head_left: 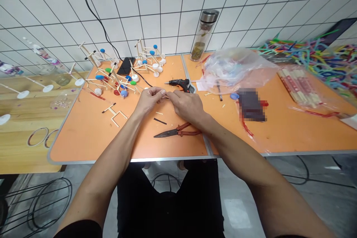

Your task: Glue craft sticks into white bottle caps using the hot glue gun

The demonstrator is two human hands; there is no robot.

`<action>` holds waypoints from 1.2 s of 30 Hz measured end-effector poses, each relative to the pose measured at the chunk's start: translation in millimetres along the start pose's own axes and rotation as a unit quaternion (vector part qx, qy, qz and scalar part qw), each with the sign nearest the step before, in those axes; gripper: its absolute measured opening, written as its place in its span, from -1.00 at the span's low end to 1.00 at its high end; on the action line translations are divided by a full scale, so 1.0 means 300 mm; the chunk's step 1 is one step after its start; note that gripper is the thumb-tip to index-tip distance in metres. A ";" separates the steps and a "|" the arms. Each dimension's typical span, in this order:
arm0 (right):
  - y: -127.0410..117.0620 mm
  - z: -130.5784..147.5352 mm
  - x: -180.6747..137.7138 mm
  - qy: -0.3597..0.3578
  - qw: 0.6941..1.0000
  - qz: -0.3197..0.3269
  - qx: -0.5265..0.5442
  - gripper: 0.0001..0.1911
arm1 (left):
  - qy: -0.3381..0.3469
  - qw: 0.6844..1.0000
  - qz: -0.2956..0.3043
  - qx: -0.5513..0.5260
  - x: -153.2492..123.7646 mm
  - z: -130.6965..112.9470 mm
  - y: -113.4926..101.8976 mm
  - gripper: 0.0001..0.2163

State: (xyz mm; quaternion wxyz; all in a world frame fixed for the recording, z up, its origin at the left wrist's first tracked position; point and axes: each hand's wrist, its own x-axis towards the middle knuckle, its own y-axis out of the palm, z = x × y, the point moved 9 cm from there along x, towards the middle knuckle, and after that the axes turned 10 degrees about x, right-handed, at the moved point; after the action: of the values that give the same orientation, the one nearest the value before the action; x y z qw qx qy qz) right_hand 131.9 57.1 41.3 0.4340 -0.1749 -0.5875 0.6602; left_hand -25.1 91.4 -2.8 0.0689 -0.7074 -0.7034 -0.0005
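My left hand (152, 98) and my right hand (186, 105) meet over the middle of the orange table, fingers pinched together. Whatever lies between the fingertips is too small and covered to name. Just beyond them rests a black hot glue gun (180, 83), nozzle pointing left. Below the right hand lie long-nose pliers (176, 132) with red handles, jaws toward the left. A short dark strip (160, 121) and small stick scraps are on the table between hands and pliers. Left of my left hand lies a flat frame of joined wooden sticks (115, 114).
Stick models with coloured caps (124, 78) crowd the back left near a phone (126, 66). A glass bottle (204, 35) stands by the wall. Right of it are a plastic bag (237, 68), a blurred dark packet (251, 105), bundled sticks (299, 87) and colourful pipe cleaners (315, 54).
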 end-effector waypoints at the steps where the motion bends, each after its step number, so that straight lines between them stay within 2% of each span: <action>1: 0.000 0.010 -0.002 -0.010 1.000 0.008 -0.017 -0.53 | -0.003 1.000 0.000 0.009 -0.001 0.001 0.000 -0.44; 3: -0.001 0.015 -0.003 -0.013 1.000 0.011 -0.021 -0.51 | -0.009 1.000 0.000 0.022 -0.002 0.001 0.002 -0.40; 5: -0.002 0.004 -0.001 0.001 1.000 0.002 0.020 -0.55 | -0.005 1.000 -0.003 0.025 -0.004 -0.003 0.005 -0.38; 8: -0.010 -0.034 0.010 0.023 0.980 -0.034 0.197 -0.66 | 0.022 1.000 -0.011 0.011 -0.007 -0.021 0.007 -0.42; 10: 0.004 -0.082 0.023 0.063 0.928 -0.029 0.367 -0.75 | 0.041 0.999 -0.008 -0.009 -0.009 -0.035 0.011 -0.45; 12: 0.054 -0.127 0.032 0.134 0.838 0.025 0.528 -0.76 | 0.055 0.998 0.003 -0.034 -0.011 -0.047 0.019 -0.47; 14: 0.107 -0.135 0.027 0.191 0.738 0.097 0.640 -0.67 | 0.063 0.996 0.015 -0.053 -0.012 -0.057 0.025 -0.48; 15: 0.120 -0.130 0.024 0.203 0.706 0.118 0.668 -0.64 | 0.063 0.996 0.018 -0.060 -0.012 -0.058 0.026 -0.48; 16: 0.120 -0.127 0.024 0.201 0.702 0.119 0.673 -0.63 | 0.060 0.996 0.015 -0.065 -0.012 -0.056 0.024 -0.47; 17: 0.108 -0.126 0.027 0.184 0.728 0.098 0.653 -0.67 | 0.054 0.996 0.009 -0.067 -0.011 -0.051 0.021 -0.47; 18: 0.085 -0.124 0.030 0.157 0.777 0.064 0.606 -0.72 | 0.046 0.997 0.002 -0.064 -0.009 -0.043 0.016 -0.46; 20: 0.029 -0.100 0.024 0.091 0.893 -0.016 0.440 -0.79 | 0.024 0.999 -0.010 -0.044 -0.005 -0.021 0.010 -0.45; 21: 0.012 -0.080 0.015 0.065 0.936 -0.041 0.345 -0.77 | 0.013 0.999 -0.013 -0.033 -0.003 -0.011 0.008 -0.43; 22: 0.005 -0.061 0.007 0.047 0.961 -0.053 0.266 -0.73 | 0.004 1.000 -0.013 -0.024 -0.002 -0.002 0.008 -0.41; 23: 0.003 -0.049 0.001 0.037 0.974 -0.058 0.216 -0.70 | 0.000 1.000 -0.012 -0.019 -0.001 0.001 0.009 -0.39; 25: 0.003 -0.048 -0.001 0.032 0.972 -0.062 0.226 -0.70 | 0.007 1.000 -0.008 -0.023 -0.003 -0.006 0.012 -0.39; 27: 0.010 -0.077 0.009 0.057 0.932 -0.050 0.353 -0.78 | 0.027 0.999 -0.006 -0.036 -0.007 -0.026 0.016 -0.41; 28: 0.024 -0.095 0.015 0.083 0.895 -0.031 0.437 -0.80 | 0.037 0.998 -0.006 -0.044 -0.009 -0.036 0.018 -0.43; 31: 0.085 -0.112 0.020 0.175 0.738 0.056 0.649 -0.68 | 0.056 0.996 -0.006 -0.074 -0.016 -0.060 0.022 -0.46; 33: 0.105 -0.094 0.016 0.207 0.649 0.099 0.726 -0.62 | 0.063 0.994 0.001 -0.090 -0.018 -0.067 0.028 -0.47; 34: 0.109 -0.086 0.014 0.214 0.620 0.109 0.747 -0.62 | 0.066 0.994 0.006 -0.093 -0.018 -0.067 0.030 -0.48; 36: 0.112 -0.077 0.011 0.221 0.590 0.116 0.768 -0.65 | 0.072 0.993 0.011 -0.090 -0.017 -0.066 0.031 -0.49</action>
State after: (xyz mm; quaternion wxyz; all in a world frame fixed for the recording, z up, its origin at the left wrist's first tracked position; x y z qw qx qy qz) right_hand 134.6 76.4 5.2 0.4441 0.0161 0.2763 0.8522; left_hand -13.9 84.2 15.4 0.0553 -0.7164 -0.6861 -0.1141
